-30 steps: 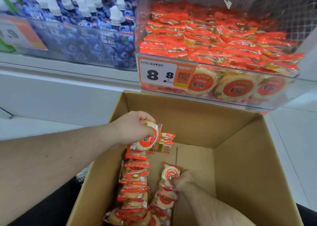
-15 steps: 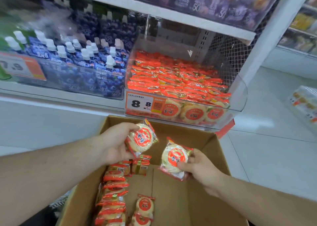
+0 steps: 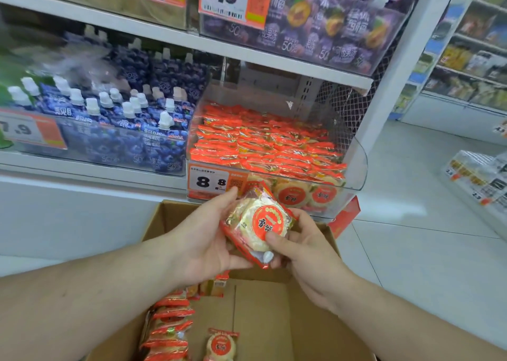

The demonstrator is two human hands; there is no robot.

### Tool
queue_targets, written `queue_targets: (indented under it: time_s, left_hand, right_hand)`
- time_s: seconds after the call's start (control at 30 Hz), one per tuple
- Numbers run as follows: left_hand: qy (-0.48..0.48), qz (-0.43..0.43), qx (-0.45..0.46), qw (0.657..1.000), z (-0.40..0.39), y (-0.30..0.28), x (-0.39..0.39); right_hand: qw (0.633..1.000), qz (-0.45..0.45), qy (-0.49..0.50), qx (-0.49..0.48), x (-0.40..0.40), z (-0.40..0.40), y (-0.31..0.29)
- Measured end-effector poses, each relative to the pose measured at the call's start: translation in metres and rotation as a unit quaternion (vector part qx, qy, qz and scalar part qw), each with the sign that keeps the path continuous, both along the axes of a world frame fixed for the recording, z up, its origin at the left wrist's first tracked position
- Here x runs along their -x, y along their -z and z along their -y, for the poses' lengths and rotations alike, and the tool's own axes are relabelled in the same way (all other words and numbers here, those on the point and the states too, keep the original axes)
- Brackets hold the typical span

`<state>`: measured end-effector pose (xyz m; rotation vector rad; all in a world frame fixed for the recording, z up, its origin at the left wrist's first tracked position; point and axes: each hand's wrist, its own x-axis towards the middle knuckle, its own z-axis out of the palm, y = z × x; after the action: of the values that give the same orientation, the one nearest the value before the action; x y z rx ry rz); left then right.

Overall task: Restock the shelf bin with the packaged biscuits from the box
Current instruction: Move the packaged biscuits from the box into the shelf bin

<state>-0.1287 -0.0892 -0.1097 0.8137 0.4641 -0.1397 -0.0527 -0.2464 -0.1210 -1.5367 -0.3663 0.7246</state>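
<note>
Between both hands (image 3: 208,240), glossy round biscuit packets (image 3: 260,223)

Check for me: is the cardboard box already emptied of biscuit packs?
No, a row of biscuit packs still lies along the left side of the cardboard box, with one loose pack beside it.

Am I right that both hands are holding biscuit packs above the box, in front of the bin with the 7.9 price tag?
Not quite: the tag on the biscuit bin reads 8.8, as the head view shows; 7.9 marks neighbouring bins. The rest holds: the left hand and right hand hold biscuit packs above the box.
</note>
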Motion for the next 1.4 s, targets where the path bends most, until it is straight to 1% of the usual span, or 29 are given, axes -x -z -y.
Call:
queue_targets:
  time_s: [0.1, 0.17, 0.23, 0.27, 0.3, 0.37, 0.4, 0.43, 0.47, 0.53, 0.6, 0.67, 0.7, 0.73, 0.77, 0.8, 0.83, 0.87, 0.9, 0.93, 1.0, 1.03, 1.1, 1.17, 1.23, 1.4]
  left_hand:
    - [-0.007, 0.044, -0.063, 0.997, 0.006, 0.0, 0.0]
    - [-0.024, 0.053, -0.117, 0.992, 0.008, 0.001, 0.001]
    - [-0.026, 0.065, -0.198, 0.978, 0.009, 0.001, 0.001]
    - [-0.022, 0.079, -0.252, 0.964, 0.009, 0.0, 0.001]
    - [-0.014, 0.1, -0.319, 0.943, 0.008, 0.0, 0.001]
    - [0.021, 0.146, -0.462, 0.874, 0.006, -0.003, 0.001]
    - [0.039, 0.166, -0.513, 0.841, 0.006, -0.005, 0.0]
    - [0.05, 0.183, -0.545, 0.817, 0.005, -0.006, -0.001]
    - [0.056, 0.196, -0.565, 0.799, 0.005, -0.008, -0.002]
    - [0.054, 0.221, -0.591, 0.774, 0.005, -0.009, -0.007]
    - [0.038, 0.234, -0.608, 0.758, 0.004, -0.009, -0.012]
    - [0.014, 0.228, -0.628, 0.743, 0.003, -0.008, -0.016]
    - [0.003, 0.221, -0.651, 0.726, 0.002, -0.009, -0.017]
    - [-0.005, 0.21, -0.687, 0.696, 0.0, -0.008, -0.018]
    - [-0.013, 0.197, -0.731, 0.653, -0.001, -0.008, -0.02]
    - [-0.016, 0.181, -0.773, 0.607, -0.004, -0.008, -0.021]
    - [-0.013, 0.164, -0.805, 0.57, -0.006, -0.007, -0.022]
    - [-0.005, 0.144, -0.826, 0.545, -0.009, -0.006, -0.023]
    - [0.008, 0.121, -0.841, 0.527, -0.011, -0.004, -0.025]
    - [0.024, 0.098, -0.854, 0.511, -0.013, -0.003, -0.026]
    - [0.056, 0.062, -0.869, 0.487, -0.015, 0.0, -0.029]
    - [0.066, 0.052, -0.872, 0.483, -0.016, 0.002, -0.03]
    - [0.075, 0.044, -0.874, 0.479, -0.016, 0.004, -0.031]
    - [0.074, 0.042, -0.877, 0.473, -0.015, 0.004, -0.031]
    - [0.072, 0.039, -0.879, 0.47, -0.016, 0.005, -0.031]
    - [0.065, 0.048, -0.882, 0.465, -0.017, 0.007, -0.031]
  right_hand:
    - [0.999, 0.031, 0.012, 0.017, 0.001, 0.0, -0.004]
    - [0.997, 0.059, 0.022, 0.043, 0.002, 0.0, -0.005]
    - [0.988, 0.118, 0.039, 0.097, 0.002, 0.001, -0.003]
    - [0.977, 0.165, 0.051, 0.125, 0.0, 0.003, -0.003]
    - [0.962, 0.221, 0.058, 0.148, -0.003, 0.005, -0.003]
    - [0.934, 0.313, 0.036, 0.17, -0.012, 0.011, -0.01]
    - [0.922, 0.347, 0.01, 0.172, -0.014, 0.014, -0.015]
    - [0.91, 0.377, -0.016, 0.171, -0.015, 0.016, -0.019]
    - [0.903, 0.394, -0.034, 0.165, -0.015, 0.019, -0.023]
    - [0.904, 0.402, -0.047, 0.136, -0.015, 0.022, -0.029]
    - [0.908, 0.402, -0.045, 0.11, -0.017, 0.024, -0.033]
    - [0.894, 0.436, -0.032, 0.101, -0.02, 0.026, -0.04]
    - [0.883, 0.459, -0.021, 0.101, -0.023, 0.028, -0.046]
    - [0.875, 0.474, -0.01, 0.102, -0.027, 0.03, -0.056]
    - [0.859, 0.498, 0.003, 0.12, -0.033, 0.034, -0.068]
    - [0.826, 0.542, 0.014, 0.154, -0.04, 0.037, -0.081]
    - [0.767, 0.605, 0.021, 0.212, -0.05, 0.039, -0.094]
    - [0.7, 0.659, 0.016, 0.276, -0.059, 0.041, -0.107]
    - [0.642, 0.69, 0.008, 0.335, -0.067, 0.041, -0.118]
    - [0.6, 0.702, 0.002, 0.384, -0.073, 0.039, -0.129]
    - [0.537, 0.708, -0.015, 0.458, -0.08, 0.033, -0.14]
    - [0.506, 0.711, -0.03, 0.487, -0.084, 0.029, -0.143]
    - [0.47, 0.707, -0.064, 0.525, -0.092, 0.02, -0.144]
    - [0.453, 0.688, -0.094, 0.559, -0.101, 0.01, -0.143]
    - [0.456, 0.662, -0.114, 0.583, -0.112, 0.001, -0.141]
    - [0.511, 0.586, -0.169, 0.605, -0.137, -0.014, -0.14]
